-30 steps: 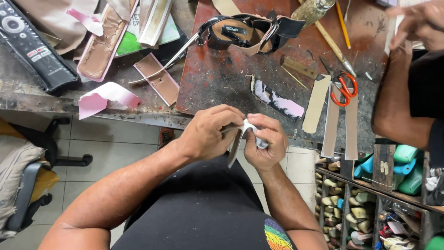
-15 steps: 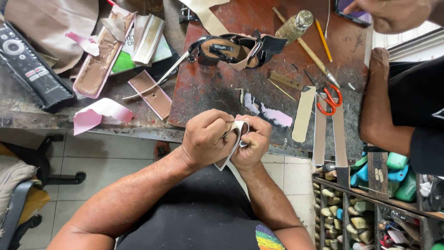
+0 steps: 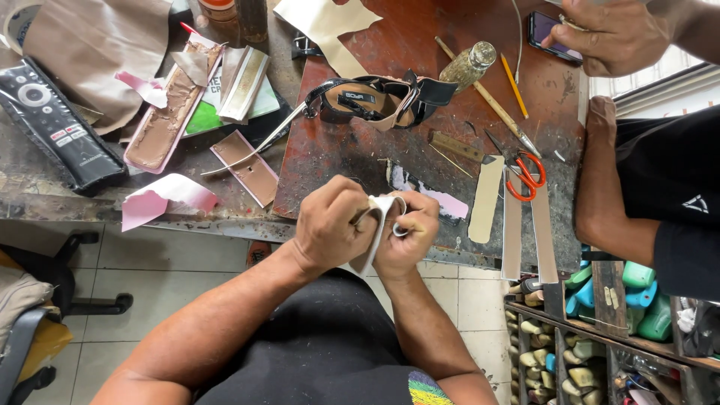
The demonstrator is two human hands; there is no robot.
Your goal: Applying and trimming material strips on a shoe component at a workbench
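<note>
Cluttered brown worktop [image 3: 442,112] at 12 o'clock; pale folded leather strip [image 3: 377,225] pinched shut by left hand [image 3: 330,225] and right hand [image 3: 409,236]; fold best kept taut.

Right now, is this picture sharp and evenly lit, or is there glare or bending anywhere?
Head view: daylight, soft shadows; both hands, left hand and right hand, are sharp on the pale strip. Mild sheen on the reddish board. Wide lens bows the bench edge; the corners stretch.
</note>
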